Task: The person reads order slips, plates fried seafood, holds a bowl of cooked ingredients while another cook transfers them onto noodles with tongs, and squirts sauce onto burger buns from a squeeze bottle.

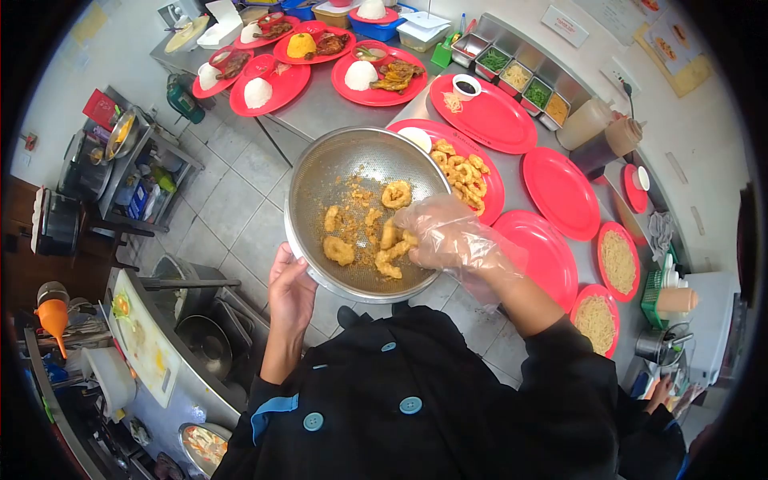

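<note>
My left hand [291,292] grips the rim of a metal strainer bowl [308,200], thumb on the near edge. Inside the strainer lie several golden fried calamari rings [339,250] and loose crumbs. My right hand [448,232], in a clear plastic glove, reaches into its right side with fingers closed around some rings [390,254]; the fingertips are partly hidden. Just beyond the strainer is a red oval plate [490,164] with a pile of calamari rings [462,174] and a small white cup [416,140], partly covered by the strainer's rim.
Several red plates stand on the steel counter, some with rice [360,76] and meat, two with noodles [618,264]. Garnish trays [536,96] and sauce bottles [620,136] line the wall. A cutting board [144,340] lies at left. Another person's hands [672,394] show at lower right.
</note>
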